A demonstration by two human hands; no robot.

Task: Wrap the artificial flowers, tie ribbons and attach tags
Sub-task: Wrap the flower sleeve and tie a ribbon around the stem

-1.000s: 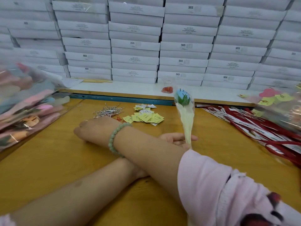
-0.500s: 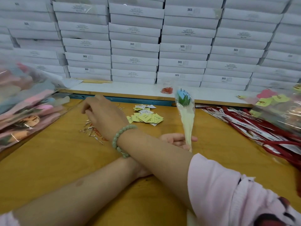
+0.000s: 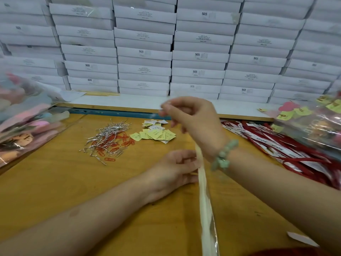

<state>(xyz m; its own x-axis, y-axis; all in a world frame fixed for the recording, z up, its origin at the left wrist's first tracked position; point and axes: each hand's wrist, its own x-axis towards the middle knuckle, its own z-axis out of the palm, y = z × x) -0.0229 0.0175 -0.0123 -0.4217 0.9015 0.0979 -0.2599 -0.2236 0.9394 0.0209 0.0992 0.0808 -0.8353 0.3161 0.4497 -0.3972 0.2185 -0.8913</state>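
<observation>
My right hand [image 3: 195,122] has risen above the wrapped flower [image 3: 207,218], its grip seemingly pinching a twist tie [image 3: 162,107]; my left hand [image 3: 173,170] grasps it. Tying and tagging remain.

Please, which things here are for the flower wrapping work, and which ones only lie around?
For the job: wrapped flower, in the grip of the left hand; wire ties; yellow tags; red ribbons.

Lying about: white boxes; sheet of paper on the ledge.
</observation>
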